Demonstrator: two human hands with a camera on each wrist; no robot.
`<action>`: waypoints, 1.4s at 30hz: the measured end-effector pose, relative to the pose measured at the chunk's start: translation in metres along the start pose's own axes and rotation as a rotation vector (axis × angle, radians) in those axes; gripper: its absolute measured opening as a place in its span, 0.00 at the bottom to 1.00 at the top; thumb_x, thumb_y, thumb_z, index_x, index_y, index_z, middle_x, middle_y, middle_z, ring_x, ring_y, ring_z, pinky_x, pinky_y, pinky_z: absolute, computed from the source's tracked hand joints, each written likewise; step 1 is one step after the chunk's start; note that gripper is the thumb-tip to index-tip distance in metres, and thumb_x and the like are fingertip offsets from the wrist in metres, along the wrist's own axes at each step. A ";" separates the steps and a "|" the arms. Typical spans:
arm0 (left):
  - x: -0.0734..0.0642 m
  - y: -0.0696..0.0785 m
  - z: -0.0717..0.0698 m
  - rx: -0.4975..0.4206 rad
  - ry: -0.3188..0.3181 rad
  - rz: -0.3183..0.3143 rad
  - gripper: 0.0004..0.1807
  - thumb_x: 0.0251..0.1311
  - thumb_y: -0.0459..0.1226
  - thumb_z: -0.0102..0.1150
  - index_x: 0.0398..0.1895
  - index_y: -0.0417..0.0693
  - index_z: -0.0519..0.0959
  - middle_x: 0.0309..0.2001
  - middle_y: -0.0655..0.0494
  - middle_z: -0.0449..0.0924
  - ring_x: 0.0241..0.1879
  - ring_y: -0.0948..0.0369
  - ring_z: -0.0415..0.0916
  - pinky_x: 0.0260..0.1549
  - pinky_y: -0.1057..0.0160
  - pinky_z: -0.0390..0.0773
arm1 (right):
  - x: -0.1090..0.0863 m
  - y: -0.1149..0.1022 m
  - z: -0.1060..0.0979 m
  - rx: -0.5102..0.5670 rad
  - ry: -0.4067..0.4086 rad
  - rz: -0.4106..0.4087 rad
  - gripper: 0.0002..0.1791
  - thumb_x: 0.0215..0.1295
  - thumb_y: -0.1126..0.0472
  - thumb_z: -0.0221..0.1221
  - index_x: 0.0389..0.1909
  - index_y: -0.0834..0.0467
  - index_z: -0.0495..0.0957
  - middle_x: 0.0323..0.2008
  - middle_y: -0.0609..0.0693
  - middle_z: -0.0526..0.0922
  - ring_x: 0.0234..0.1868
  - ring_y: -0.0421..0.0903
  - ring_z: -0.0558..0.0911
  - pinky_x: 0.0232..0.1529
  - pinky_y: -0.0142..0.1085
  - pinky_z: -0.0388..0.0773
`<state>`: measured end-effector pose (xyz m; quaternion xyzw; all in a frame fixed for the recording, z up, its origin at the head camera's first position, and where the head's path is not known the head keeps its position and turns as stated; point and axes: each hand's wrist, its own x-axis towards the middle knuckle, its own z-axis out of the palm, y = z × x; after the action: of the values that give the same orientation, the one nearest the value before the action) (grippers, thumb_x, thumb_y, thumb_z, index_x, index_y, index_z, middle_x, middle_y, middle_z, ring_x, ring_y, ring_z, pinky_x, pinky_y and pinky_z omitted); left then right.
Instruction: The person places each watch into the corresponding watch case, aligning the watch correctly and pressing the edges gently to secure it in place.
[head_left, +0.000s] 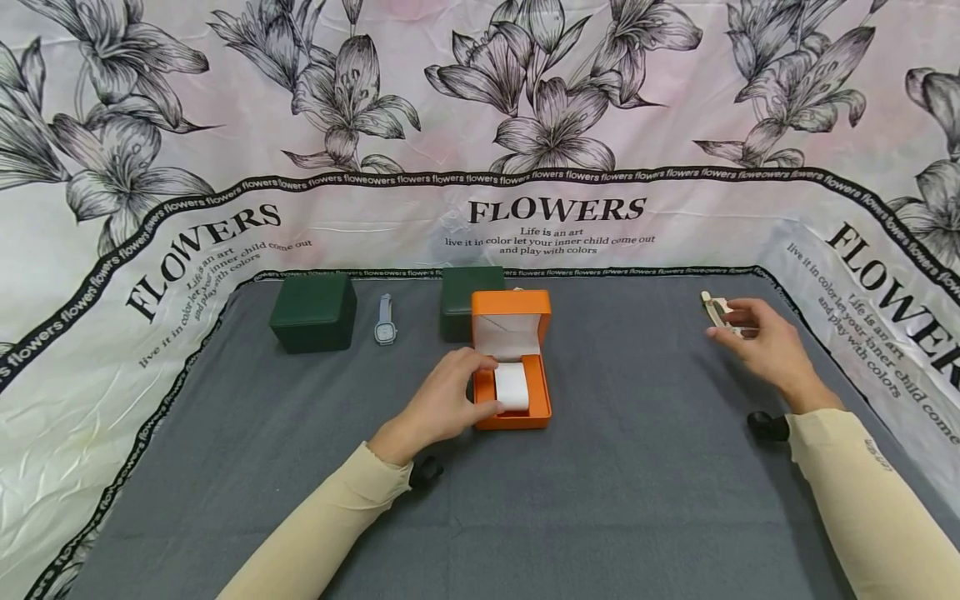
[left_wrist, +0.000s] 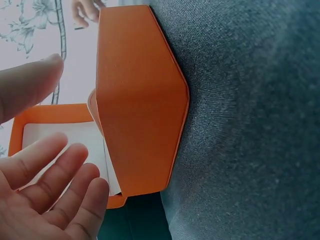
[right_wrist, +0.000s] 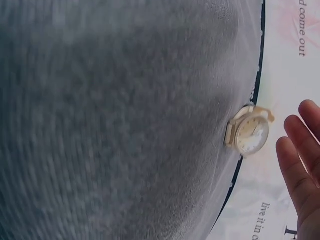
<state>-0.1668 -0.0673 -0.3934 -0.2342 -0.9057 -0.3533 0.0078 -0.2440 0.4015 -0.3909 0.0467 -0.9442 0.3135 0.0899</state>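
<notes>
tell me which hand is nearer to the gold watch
Right. The right hand is close beside the gold watch, with a gap visible in the right wrist view; the left hand is well away, at the open orange box.

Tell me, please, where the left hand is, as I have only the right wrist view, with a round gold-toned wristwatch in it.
Observer: The left hand is at the left side of an open orange box with a raised lid.
Operator: Thank you; could you say what sits inside that box?
Observer: A white, rounded cushion sits in it.
Operator: Is there perhaps a second wristwatch?
Observer: Yes, a pale blue-grey wristwatch lies just right of a dark green, block-shaped box, as the head view shows it.
</notes>
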 end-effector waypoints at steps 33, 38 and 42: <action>0.013 -0.004 0.008 0.059 -0.054 -0.002 0.30 0.50 0.44 0.72 0.55 0.43 0.75 0.51 0.52 0.73 0.50 0.55 0.66 0.55 0.56 0.66 | 0.021 0.038 -0.011 -0.141 -0.191 0.108 0.37 0.68 0.43 0.54 0.61 0.72 0.61 0.53 0.73 0.70 0.52 0.67 0.71 0.46 0.59 0.67; 0.015 -0.007 0.010 0.084 -0.045 0.017 0.30 0.49 0.45 0.72 0.55 0.43 0.75 0.52 0.52 0.74 0.52 0.54 0.65 0.57 0.53 0.63 | 0.023 0.038 -0.010 -0.152 -0.204 0.119 0.35 0.68 0.44 0.55 0.59 0.72 0.62 0.51 0.72 0.71 0.50 0.66 0.71 0.45 0.59 0.67; 0.016 -0.008 0.011 0.107 -0.050 0.017 0.31 0.49 0.46 0.72 0.56 0.44 0.75 0.52 0.52 0.74 0.52 0.54 0.65 0.55 0.53 0.63 | 0.024 0.038 -0.009 -0.165 -0.205 0.116 0.34 0.68 0.46 0.55 0.58 0.72 0.63 0.50 0.72 0.72 0.49 0.66 0.72 0.44 0.58 0.68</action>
<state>-0.1832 -0.0588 -0.4037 -0.2499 -0.9212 -0.2983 0.0008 -0.2718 0.4371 -0.4012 0.0165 -0.9721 0.2331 -0.0218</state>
